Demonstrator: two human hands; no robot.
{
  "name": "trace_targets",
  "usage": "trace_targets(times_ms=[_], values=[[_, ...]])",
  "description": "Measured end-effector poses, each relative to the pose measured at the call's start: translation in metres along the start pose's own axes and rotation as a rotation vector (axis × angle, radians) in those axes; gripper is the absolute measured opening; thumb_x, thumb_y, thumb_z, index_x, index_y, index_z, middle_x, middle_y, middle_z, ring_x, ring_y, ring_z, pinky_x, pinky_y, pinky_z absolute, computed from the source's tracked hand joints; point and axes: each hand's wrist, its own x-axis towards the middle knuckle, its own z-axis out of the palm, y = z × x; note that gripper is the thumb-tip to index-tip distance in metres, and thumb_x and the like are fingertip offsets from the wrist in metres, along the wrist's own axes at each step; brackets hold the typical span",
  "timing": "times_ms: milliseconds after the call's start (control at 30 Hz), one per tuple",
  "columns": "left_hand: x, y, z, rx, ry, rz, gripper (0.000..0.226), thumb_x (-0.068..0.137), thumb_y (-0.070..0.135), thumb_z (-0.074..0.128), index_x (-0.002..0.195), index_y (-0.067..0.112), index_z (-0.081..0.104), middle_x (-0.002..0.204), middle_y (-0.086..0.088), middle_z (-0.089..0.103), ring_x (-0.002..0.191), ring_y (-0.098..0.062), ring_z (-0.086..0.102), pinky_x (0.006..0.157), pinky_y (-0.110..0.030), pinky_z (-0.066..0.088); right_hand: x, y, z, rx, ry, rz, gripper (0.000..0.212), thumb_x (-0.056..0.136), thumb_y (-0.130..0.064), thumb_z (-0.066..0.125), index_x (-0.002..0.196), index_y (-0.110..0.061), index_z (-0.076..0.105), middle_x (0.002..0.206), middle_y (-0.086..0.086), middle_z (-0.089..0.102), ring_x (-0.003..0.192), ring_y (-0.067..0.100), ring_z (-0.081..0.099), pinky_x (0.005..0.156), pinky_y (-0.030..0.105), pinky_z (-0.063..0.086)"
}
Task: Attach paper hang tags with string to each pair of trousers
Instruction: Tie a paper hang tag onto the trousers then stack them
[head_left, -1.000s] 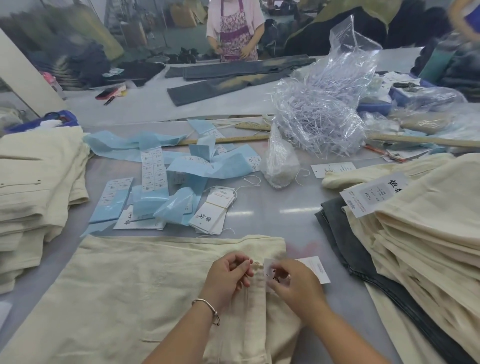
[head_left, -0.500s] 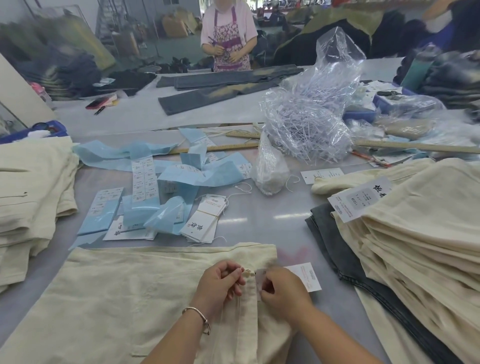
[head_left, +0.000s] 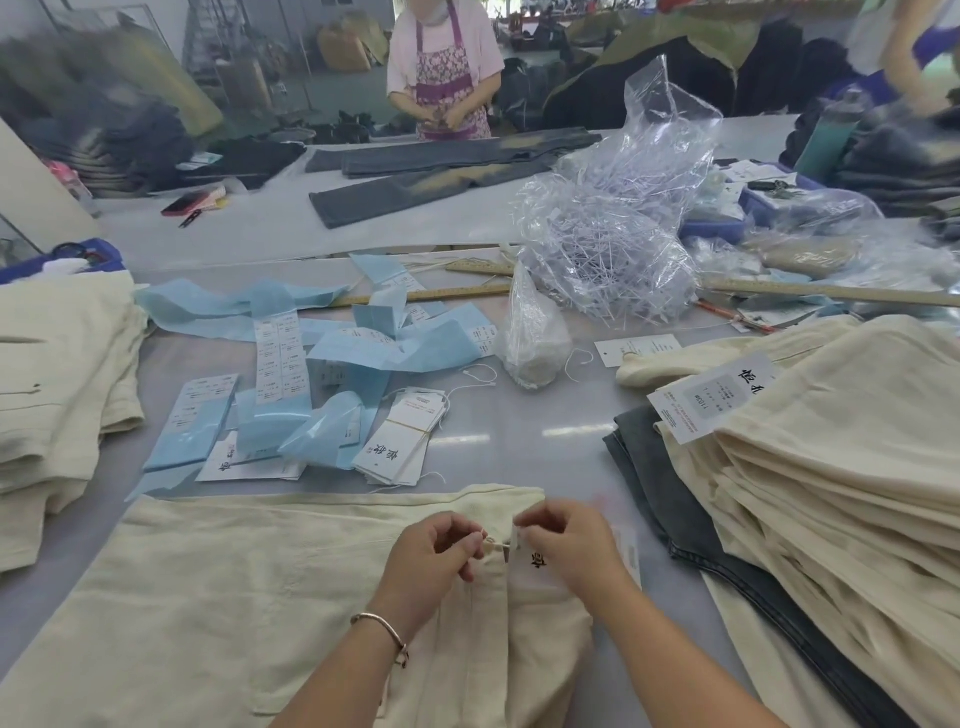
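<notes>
While pinching at the waistband of the cream trousers (head_left: 234, 587) spread on the near part of the table (head_left: 519, 431), keep both hands close together, as now. Left hand (head_left: 431, 561): fingers curled, tips closed on something small and pale at the waistband, probably a button or the string's end; too small to tell which. Right hand (head_left: 571, 551): fingers curled too, pinching the top edge of the paper hang tag (head_left: 537, 564), which lies on the cloth under that hand with black print showing. String itself barely visible between the two hands.

To do the step well:
- Hold the tag steady with the right fingers so its hole stays facing the left.
- Feed the string through the waistband loop or buttonhole with short pulls, never a long tug; thin paper likely to tear at the hole.
- Keep the waistband flat against the table so the cloth does not bunch and hide the hole.
- Draw the loop snug, then let the tag lie face up, print readable.

Spare tags (head_left: 400, 441) wait in a bundle just beyond the far edge of the trousers, among blue paper strips (head_left: 322, 358); reachable without shifting the garment. Finished stack (head_left: 831, 457) at right, already tagged on top, suits as the place for this pair afterwards.
</notes>
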Motion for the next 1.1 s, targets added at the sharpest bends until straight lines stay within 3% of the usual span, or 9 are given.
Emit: trace_targets(times_ms=[100,233,367,500,767,967,1100], values=[[-0.002,0.013,0.0,0.056,0.008,0.081,0.017,0.086,-0.003,0.067,0.078,0.012,0.07,0.06,0.004,0.065,0.05,-0.009,0.055,0.051,-0.016,0.044,0.002,-0.012,-0.001,0.278,-0.035,0.083,0.018,0.08,0.008,0.067,0.078,-0.009,0.074,0.07,0.005,0.068,0.065,0.011,0.059,0.062,0.019,0.047],[-0.004,0.028,0.0,0.178,-0.006,0.177,0.013,0.085,0.004,0.069,0.078,0.014,0.071,0.061,0.009,0.063,0.054,-0.005,0.054,0.058,-0.02,0.045,0.003,-0.02,0.002,0.435,-0.123,0.099,0.018,0.081,0.008,0.066,0.09,-0.006,0.073,0.075,0.006,0.071,0.066,0.01,0.063,0.063,0.017,0.05],[-0.007,0.036,-0.002,0.24,0.009,0.235,0.009,0.086,0.01,0.07,0.079,0.015,0.07,0.058,0.014,0.06,0.054,0.0,0.052,0.056,-0.014,0.04,0.003,-0.021,0.006,0.543,-0.17,0.104,0.018,0.079,0.009,0.067,0.092,-0.002,0.072,0.078,0.01,0.072,0.07,0.014,0.066,0.065,0.018,0.052],[-0.008,0.039,-0.003,0.286,0.031,0.241,0.007,0.086,0.012,0.07,0.08,0.014,0.071,0.062,0.01,0.061,0.056,0.0,0.051,0.056,-0.013,0.039,0.002,-0.02,0.007,0.56,-0.209,0.102,0.015,0.078,0.009,0.067,0.086,-0.002,0.073,0.078,0.013,0.069,0.074,0.02,0.061,0.073,0.023,0.051],[-0.006,0.04,-0.006,0.263,0.014,0.201,0.01,0.086,0.011,0.07,0.077,0.014,0.07,0.063,-0.003,0.066,0.053,-0.004,0.053,0.056,-0.019,0.047,0.003,-0.023,0.008,0.564,-0.253,0.059,0.014,0.08,0.011,0.063,0.083,0.0,0.071,0.073,0.01,0.067,0.068,0.017,0.059,0.069,0.02,0.052],[-0.003,0.04,-0.005,0.205,0.006,0.161,0.01,0.086,0.008,0.069,0.076,0.01,0.07,0.059,0.006,0.06,0.054,-0.005,0.053,0.054,-0.018,0.047,0.005,-0.022,0.006,0.488,-0.264,0.02,0.014,0.08,0.013,0.064,0.082,0.0,0.069,0.072,0.01,0.066,0.066,0.018,0.057,0.066,0.019,0.05],[-0.001,0.039,-0.005,0.242,-0.009,0.16,0.012,0.084,0.009,0.07,0.072,0.012,0.069,0.056,0.01,0.058,0.053,-0.004,0.052,0.056,-0.026,0.051,0.004,-0.023,0.006,0.42,-0.281,-0.026,0.016,0.08,0.015,0.063,0.081,0.0,0.07,0.071,0.005,0.069,0.064,0.012,0.059,0.063,0.018,0.048]])
